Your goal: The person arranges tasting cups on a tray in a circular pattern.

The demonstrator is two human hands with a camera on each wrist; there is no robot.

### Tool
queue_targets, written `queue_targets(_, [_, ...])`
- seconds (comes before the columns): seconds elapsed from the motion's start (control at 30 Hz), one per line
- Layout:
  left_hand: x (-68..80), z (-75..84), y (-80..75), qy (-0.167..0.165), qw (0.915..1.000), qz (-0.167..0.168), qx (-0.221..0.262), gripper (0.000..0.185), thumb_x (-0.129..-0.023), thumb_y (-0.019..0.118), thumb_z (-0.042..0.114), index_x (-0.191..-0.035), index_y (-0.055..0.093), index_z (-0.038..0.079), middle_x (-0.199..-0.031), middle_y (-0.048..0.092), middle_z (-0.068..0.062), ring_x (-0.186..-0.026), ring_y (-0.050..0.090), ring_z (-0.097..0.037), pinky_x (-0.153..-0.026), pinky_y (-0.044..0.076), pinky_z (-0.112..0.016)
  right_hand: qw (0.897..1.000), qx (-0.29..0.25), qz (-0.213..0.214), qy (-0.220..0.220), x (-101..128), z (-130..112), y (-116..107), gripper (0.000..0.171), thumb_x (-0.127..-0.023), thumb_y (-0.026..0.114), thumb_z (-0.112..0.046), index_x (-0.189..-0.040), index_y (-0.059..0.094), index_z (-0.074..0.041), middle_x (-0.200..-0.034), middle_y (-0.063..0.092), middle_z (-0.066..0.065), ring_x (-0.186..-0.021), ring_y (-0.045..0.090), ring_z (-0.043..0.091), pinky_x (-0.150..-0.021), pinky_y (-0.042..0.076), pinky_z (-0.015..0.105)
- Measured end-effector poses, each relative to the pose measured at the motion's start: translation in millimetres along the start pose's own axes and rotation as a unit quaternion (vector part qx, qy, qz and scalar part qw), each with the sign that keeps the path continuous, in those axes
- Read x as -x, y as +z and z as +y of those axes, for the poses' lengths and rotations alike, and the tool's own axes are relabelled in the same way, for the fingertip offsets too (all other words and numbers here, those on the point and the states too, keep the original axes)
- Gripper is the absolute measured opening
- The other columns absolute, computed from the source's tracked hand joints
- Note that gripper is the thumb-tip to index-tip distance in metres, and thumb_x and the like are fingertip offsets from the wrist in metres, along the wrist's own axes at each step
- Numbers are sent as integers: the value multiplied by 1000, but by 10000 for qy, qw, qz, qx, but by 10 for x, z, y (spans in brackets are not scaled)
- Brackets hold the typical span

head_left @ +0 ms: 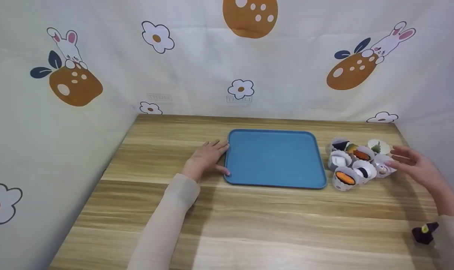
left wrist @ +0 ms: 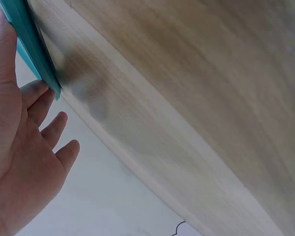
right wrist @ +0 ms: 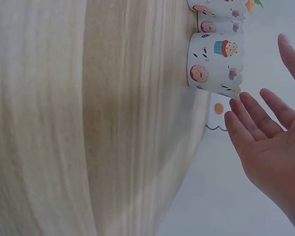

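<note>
Setup: blue tray (head_left: 274, 157) lies flat at table (head_left: 249, 225) centre. Cluster of paper cups (head_left: 356, 163) w/ toy sushi sits just right of the tray's right edge, cups touching each other. Small dark toy piece (head_left: 424, 232) lies apart, near-right corner.

L hand (head_left: 208, 156): flat on the table, fingers straight, thumb and fingertips against the tray's left rim (left wrist: 32, 44). Holds nothing; steadies only.

R hand (head_left: 414, 165): fingers spread and relaxed, nothing gripped. Fingertips are at the rightmost cup (right wrist: 215, 61), touching or nearly so; can't tell which from the wrist view.

Procedure (judgement):
1. Keep L hand pressing on the rim so the tray doesn't slide when a cup lands.
2. Take the outer right cup first: it's nearest the R hand and frees the rest.
3. Pinch the cup wall low, thumb opposite fingers. Paper walls look thin; light squeeze, else wall prob. buckles and the filling tips out.
4. Lift straight up before moving left; neighbours touch, so a sideways drag would likely topple them.
5. Keep the cup upright; set down inside the tray's rim, not on it.
</note>
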State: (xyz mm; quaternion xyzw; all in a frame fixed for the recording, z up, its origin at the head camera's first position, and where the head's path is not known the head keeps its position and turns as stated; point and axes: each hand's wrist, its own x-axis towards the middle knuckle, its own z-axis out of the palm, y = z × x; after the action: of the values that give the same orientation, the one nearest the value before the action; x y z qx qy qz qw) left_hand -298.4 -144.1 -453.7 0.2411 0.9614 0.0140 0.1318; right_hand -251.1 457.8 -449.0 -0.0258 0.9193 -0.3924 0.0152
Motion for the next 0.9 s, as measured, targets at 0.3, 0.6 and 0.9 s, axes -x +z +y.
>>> queue_targets(0.3, [0,-9,7,31,10000,52,49,104,-81,68,66,-159,25,12,-168,20,-5,-155,17,-31,-127,17,-52,9986,-498,-159,128,27,115,-12,67,-100,60,-32,-148,34,6,-106,48,-43,-94,45,-26,-75,43,2])
queue_targets(0.6, [12,-6,5,-9,9998,29,211,104,-81,69,64,-159,25,12,-168,20,-5,-156,16,-32,-128,15,-51,9942,-986,-429,99,5,116,12,34,-100,60,-21,-133,50,-23,-108,50,-41,-95,48,-24,-79,47,2])
queue_targets(0.9, [2,-1,-3,-30,9998,10,178,104,-81,69,64,-159,24,13,-168,20,-4,-156,16,-31,-128,15,-51,9938,-861,-612,340,18,134,52,46,-98,65,-25,-140,47,-18,-111,42,-36,-98,41,-23,-81,44,1])
